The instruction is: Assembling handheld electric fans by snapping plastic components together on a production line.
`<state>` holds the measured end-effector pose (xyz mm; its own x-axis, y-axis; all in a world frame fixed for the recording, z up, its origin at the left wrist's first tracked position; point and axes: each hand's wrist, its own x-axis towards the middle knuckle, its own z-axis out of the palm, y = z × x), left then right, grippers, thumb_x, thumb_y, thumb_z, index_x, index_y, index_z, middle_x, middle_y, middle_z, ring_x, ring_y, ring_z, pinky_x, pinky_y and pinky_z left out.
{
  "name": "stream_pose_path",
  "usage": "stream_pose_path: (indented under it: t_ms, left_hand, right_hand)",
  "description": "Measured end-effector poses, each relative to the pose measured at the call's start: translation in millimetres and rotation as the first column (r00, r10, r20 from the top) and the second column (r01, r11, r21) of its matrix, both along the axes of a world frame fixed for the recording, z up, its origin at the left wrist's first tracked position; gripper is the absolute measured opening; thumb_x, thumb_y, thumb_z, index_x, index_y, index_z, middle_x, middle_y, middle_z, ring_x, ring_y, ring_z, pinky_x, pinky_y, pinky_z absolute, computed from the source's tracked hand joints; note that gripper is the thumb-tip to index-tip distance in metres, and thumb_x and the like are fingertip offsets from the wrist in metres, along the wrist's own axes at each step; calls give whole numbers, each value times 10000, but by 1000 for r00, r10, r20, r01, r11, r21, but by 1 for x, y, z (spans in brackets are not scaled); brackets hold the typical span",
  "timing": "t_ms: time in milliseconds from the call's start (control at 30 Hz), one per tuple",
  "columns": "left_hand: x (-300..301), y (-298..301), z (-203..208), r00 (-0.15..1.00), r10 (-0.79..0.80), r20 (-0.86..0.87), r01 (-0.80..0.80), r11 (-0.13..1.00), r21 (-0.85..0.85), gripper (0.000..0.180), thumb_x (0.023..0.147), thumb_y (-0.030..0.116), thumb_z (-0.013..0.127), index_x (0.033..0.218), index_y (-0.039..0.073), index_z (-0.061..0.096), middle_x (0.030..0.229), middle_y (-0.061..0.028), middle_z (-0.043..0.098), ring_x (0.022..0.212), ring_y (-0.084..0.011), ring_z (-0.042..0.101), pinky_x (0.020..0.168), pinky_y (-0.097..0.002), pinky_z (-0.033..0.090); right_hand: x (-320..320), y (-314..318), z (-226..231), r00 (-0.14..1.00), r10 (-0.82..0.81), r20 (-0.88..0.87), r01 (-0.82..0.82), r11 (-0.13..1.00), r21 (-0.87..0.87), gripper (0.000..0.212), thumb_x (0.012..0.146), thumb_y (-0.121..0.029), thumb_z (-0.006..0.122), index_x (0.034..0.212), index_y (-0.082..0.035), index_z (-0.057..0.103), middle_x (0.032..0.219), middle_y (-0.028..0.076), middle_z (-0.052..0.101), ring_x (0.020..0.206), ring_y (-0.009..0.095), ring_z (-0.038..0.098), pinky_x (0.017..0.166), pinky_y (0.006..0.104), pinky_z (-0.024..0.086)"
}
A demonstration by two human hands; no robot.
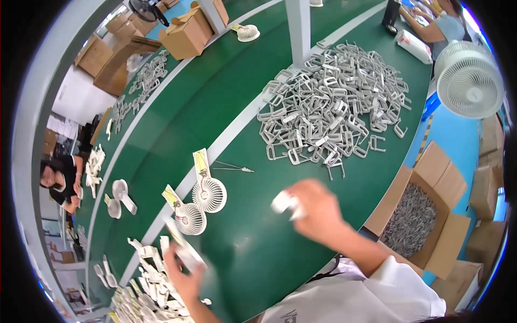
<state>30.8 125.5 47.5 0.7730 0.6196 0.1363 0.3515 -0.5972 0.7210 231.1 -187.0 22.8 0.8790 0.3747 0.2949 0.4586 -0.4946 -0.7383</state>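
My left hand (pixel 184 275) is at the lower left, its fingers closed round a long white plastic handle shell (pixel 186 248), slightly blurred. Beside it is a heap of similar white shells (pixel 156 274). My right hand (pixel 315 207) hovers over the green belt, pinching a small white plastic piece (pixel 285 203); motion blur hides its exact shape. Between the hands and farther off lie two small handheld fans, one (pixel 210 195) just beyond the other (pixel 190 219). Their white round grilles face up, and wires and a yellow-green strip show in the uncovered handles.
A large pile of grey U-shaped plastic brackets (pixel 334 102) covers the far right belt. An open carton (pixel 409 220) of small grey parts stands at right, below a white fan (pixel 468 81). A metal post (pixel 298 32) rises at the back. Co-workers sit left and far right.
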Motion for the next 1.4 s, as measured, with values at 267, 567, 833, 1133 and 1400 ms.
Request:
stream_pose_path:
  t_ms: [267, 567, 833, 1133, 1400]
  left_hand:
    - [-43, -130, -31, 975, -114, -188, 188, 876, 443, 574, 681, 182, 661, 1238, 52, 616, 1287, -133, 615, 1236, -394, 508, 1047, -509, 384]
    - [-33, -138, -50, 1000, -3, -17, 11, 835, 550, 477, 683, 210, 650, 1145, 97, 685, 1219, -52, 687, 1142, -317, 616, 909, -454, 433]
    - [-29, -138, -51, 998, 45, 52, -66, 842, 536, 453, 676, 208, 661, 1117, 117, 712, 1220, -12, 691, 1150, -247, 618, 878, -456, 424]
    - [-26, -137, -54, 996, 44, 73, -75, 856, 511, 461, 660, 186, 661, 1111, 107, 709, 1208, -26, 698, 1142, -266, 619, 846, -449, 435]
    - [-29, -138, -56, 996, 46, 74, -77, 856, 511, 459, 659, 194, 661, 1108, 111, 706, 1213, -16, 691, 1137, -250, 618, 855, -453, 448]
  right_hand:
    - [118, -52, 13, 979, -150, 141, 185, 939, -290, 332, 823, -217, 809, 1102, -56, 728, 964, 153, 669, 908, 370, 654, 796, 441, 519]
    - [107, -37, 16, 987, -157, 20, 157, 957, -244, 249, 918, -141, 728, 1151, -52, 725, 812, 115, 704, 712, 204, 658, 647, 353, 486]
    - [14, 3, 13, 799, 241, -552, -43, 937, 347, 309, 894, -20, 727, 1194, 35, 682, 972, 83, 751, 774, 119, 672, 646, 239, 495]
    - [4, 5, 16, 536, 348, -769, 37, 900, 434, 321, 860, 12, 729, 1175, 33, 671, 956, 97, 718, 749, 138, 638, 633, 264, 491]
    - [79, -10, 7, 999, -29, 44, 30, 999, -20, 182, 945, -112, 734, 1108, -32, 728, 965, 60, 736, 796, 147, 666, 713, 274, 507]
